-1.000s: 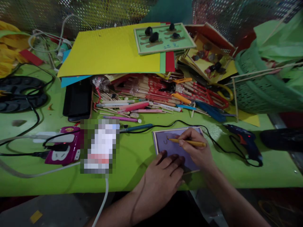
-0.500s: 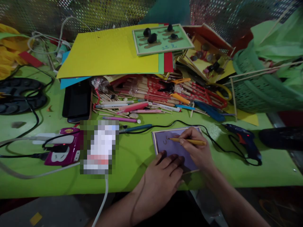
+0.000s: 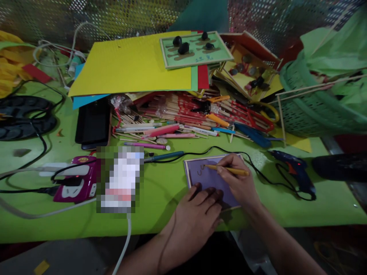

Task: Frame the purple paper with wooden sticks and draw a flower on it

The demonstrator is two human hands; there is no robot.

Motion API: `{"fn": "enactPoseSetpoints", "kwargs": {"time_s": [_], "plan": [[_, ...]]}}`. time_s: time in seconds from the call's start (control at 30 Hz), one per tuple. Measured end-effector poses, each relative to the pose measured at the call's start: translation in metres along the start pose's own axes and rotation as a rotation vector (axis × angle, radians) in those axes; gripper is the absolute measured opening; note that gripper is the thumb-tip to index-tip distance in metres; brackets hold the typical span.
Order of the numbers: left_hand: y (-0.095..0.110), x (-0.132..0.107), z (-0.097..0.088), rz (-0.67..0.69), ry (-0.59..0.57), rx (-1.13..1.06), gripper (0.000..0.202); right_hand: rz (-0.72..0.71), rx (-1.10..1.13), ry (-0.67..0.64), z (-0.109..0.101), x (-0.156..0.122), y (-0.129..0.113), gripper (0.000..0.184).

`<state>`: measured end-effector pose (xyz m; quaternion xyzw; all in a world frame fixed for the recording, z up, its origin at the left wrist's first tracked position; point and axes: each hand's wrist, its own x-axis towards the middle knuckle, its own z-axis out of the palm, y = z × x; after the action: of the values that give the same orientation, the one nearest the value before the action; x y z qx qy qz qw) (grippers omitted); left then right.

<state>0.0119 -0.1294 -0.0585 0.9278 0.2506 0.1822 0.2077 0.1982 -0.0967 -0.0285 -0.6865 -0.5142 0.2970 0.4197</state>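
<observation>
A small purple card (image 3: 205, 176) with a pale wooden frame lies on the green table near the front edge. My right hand (image 3: 237, 179) is closed on a yellow pencil (image 3: 229, 170), its tip touching the card's upper left part beside a small drawn curl. My left hand (image 3: 195, 214) lies flat with fingers stretched over the card's lower edge, pressing it to the table.
A blue glue gun (image 3: 295, 172) with black cord lies to the right. Pens and sticks (image 3: 172, 130) pile behind the card. Yellow paper sheets (image 3: 129, 65), a green framed board (image 3: 195, 47), a green basket (image 3: 315, 107), a magenta power strip (image 3: 74, 183) and a black phone (image 3: 93, 122) surround it.
The pencil tip has shifted slightly on the card. The camera has tilted a little; both hands stay where they were.
</observation>
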Motion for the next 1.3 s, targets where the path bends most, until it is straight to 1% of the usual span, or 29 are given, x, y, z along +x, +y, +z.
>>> {"fn": "enactPoseSetpoints", "kwargs": {"time_s": [0.17, 0.37, 0.6, 0.7, 0.8, 0.97, 1.17, 1.3], "plan": [[0.000, 0.000, -0.001, 0.003, 0.009, -0.007, 0.031, 0.003, 0.027, -0.001, -0.001, 0.001, 0.000, 0.009], [-0.001, 0.001, 0.000, 0.002, 0.041, -0.016, 0.032, 0.020, 0.141, -0.018, -0.003, -0.001, 0.005, 0.011], [-0.001, 0.000, 0.002, -0.002, 0.045, -0.016, 0.031, 0.028, 0.171, -0.036, -0.003, -0.002, 0.011, 0.011], [0.000, -0.001, 0.001, -0.002, 0.030, -0.016, 0.031, 0.050, 0.263, -0.039, -0.005, -0.004, 0.017, 0.011], [0.000, 0.000, -0.003, 0.000, -0.004, -0.006, 0.032, 0.070, 0.348, -0.050, -0.009, -0.007, 0.023, 0.014], [0.000, 0.001, -0.005, 0.005, -0.009, 0.009, 0.032, 0.130, 0.295, -0.120, -0.017, -0.010, 0.028, 0.017], [0.000, 0.001, 0.000, -0.008, 0.012, 0.005, 0.031, 0.041, 0.245, -0.126, -0.017, -0.009, 0.025, 0.014], [0.000, 0.002, -0.002, 0.000, 0.007, 0.018, 0.030, 0.031, 0.220, -0.128, -0.016, -0.008, 0.020, 0.015]]}}
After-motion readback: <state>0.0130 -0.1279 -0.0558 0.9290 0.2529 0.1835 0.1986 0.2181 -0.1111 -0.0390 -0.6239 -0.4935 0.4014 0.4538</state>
